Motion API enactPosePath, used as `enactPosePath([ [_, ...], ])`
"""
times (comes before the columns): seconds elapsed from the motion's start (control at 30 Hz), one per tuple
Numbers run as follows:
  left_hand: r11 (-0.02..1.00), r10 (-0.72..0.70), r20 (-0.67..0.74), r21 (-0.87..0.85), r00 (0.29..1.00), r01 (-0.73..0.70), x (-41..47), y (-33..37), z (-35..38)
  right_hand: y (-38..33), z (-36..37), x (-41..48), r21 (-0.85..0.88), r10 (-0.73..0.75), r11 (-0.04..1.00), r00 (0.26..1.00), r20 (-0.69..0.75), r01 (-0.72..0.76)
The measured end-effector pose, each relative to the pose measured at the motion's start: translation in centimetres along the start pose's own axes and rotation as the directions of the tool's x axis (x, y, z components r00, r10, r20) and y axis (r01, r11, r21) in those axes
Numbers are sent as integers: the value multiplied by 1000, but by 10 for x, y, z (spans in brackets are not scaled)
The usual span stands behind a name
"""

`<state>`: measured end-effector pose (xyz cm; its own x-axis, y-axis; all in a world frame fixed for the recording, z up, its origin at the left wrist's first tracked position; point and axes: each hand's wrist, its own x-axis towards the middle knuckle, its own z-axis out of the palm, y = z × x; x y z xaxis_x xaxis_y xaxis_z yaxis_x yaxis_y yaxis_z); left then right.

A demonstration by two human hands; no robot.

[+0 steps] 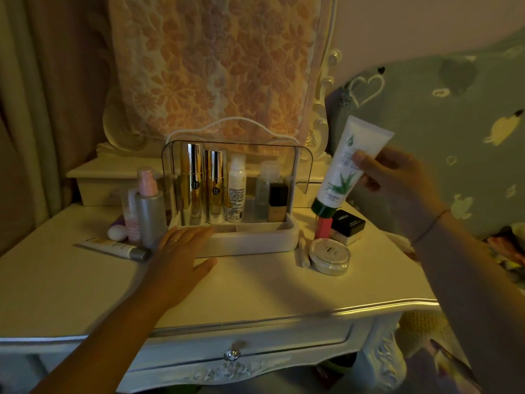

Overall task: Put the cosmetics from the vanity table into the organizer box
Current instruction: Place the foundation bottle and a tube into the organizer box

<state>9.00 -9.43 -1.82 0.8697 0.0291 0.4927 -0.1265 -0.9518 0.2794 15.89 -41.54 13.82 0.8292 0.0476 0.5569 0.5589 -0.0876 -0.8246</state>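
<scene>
The right hand (pixel 397 177) grips a white tube (pixel 350 166) with a green cap and a leaf print, held tilted, cap down, in the air just right of the organizer box (pixel 250 237). The left hand (pixel 181 248) lies flat and released on the vanity table (pixel 255 291), its fingertips touching the box's front left corner.

The box stands at the middle back of the table with its clear lid (pixel 305 166) raised. Inside stand five items: two gold bottles (pixel 191 183), one white spray can (pixel 236 189), one clear bottle (pixel 265 191) and one small dark bottle (pixel 277 203). Its low front compartments look bare.

Left of the box are a silver pump bottle (pixel 149 211), a small pink bottle (pixel 131 217), a white egg-shaped sponge (pixel 118 232) and a tube lying flat (pixel 113 246). Right of it, under the held tube, sit a red item (pixel 323 227), a black-lidded jar (pixel 348 226), a round compact (pixel 329 255) and a thin pencil (pixel 302 250) lying beside the box.

The front half of the tabletop is open to its curved edge; a drawer knob (pixel 232 354) sits below.
</scene>
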Motion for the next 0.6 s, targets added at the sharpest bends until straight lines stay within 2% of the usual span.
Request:
enactPosePath([
  [0.27,1000,23,-29,18,999,-23,0,2,0,28,96,-13,-67,71,996,983,167,-61],
  [0.6,998,54,-63,-17,997,-55,-2,2,0,66,180,28,-157,142,980,978,151,-118],
])
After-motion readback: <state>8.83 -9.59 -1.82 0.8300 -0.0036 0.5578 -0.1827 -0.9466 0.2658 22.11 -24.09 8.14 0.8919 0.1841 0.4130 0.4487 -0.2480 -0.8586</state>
